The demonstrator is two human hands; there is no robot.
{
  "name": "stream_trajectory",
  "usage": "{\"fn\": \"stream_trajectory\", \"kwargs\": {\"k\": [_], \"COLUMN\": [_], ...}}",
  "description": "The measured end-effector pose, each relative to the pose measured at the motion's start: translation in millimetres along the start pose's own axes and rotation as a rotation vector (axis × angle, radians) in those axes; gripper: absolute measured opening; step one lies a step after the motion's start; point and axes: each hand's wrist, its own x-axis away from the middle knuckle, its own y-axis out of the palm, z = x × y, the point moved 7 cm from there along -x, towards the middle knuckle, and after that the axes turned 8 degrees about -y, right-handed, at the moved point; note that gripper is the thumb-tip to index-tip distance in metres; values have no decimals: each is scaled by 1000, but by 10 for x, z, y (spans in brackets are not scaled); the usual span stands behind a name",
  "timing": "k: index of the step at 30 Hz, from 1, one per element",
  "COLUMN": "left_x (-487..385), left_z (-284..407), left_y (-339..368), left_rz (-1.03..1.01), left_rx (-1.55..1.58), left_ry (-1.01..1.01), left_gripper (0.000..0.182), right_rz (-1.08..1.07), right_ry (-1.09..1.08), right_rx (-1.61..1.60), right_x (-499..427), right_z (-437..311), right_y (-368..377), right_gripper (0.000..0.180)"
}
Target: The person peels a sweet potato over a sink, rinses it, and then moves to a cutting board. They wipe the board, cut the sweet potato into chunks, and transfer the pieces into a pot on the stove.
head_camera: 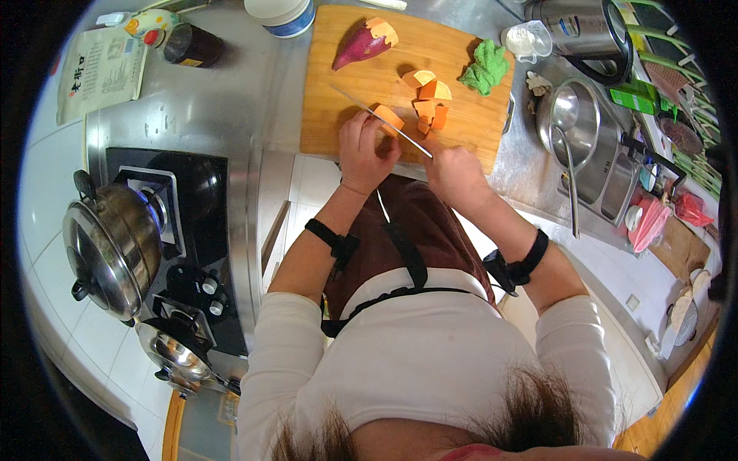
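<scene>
On the wooden cutting board (326, 63), my left hand (367, 151) steadies a peeled orange sweet potato piece (389, 119) with its fingers. My right hand (458, 173) grips a kitchen knife (398, 131), whose thin blade crosses over that piece and points to the upper left. The knife's handle is hidden inside my fist. Just right of the blade lie several cut orange chunks (435, 91). A larger purple-skinned sweet potato (362, 45), orange at its cut end, rests near the board's far edge. The crumpled green cloth (487, 66) is at the board's right side.
At left, a lidded steel pot (109, 248) stands on the gas hob (202, 230) over a blue flame, with a smaller pan (173, 348) nearer. A steel bowl with a ladle (568, 124) sits by the sink (597, 184). An electric kettle (582, 34) and dark bottle (193, 46) stand farther back.
</scene>
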Motion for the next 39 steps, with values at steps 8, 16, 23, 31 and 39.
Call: {"fn": "stream_trajectory", "kwargs": {"k": [8, 16, 23, 31, 39], "left_x": [-5, -4, -49, -465, -510], "left_z": [-29, -26, 11, 146, -7], "left_y": [-14, -31, -79, -18, 17], "left_rz": [27, 26, -89, -559, -617], "left_rx": [73, 42, -18, -80, -114], "left_ry": [-20, 20, 22, 90, -31], "left_gripper": [51, 47, 57, 70, 43], "right_rz": [-113, -8, 125, 248, 241], "right_ry": [70, -8, -51, 41, 86], "right_rx": [-31, -64, -147, -307, -354], "right_x": [-115, -262, -18, 152, 238], "right_z": [-53, 27, 107, 276, 350], "right_y": [-57, 159, 55, -168, -56], "right_gripper": [23, 27, 25, 25, 27]}}
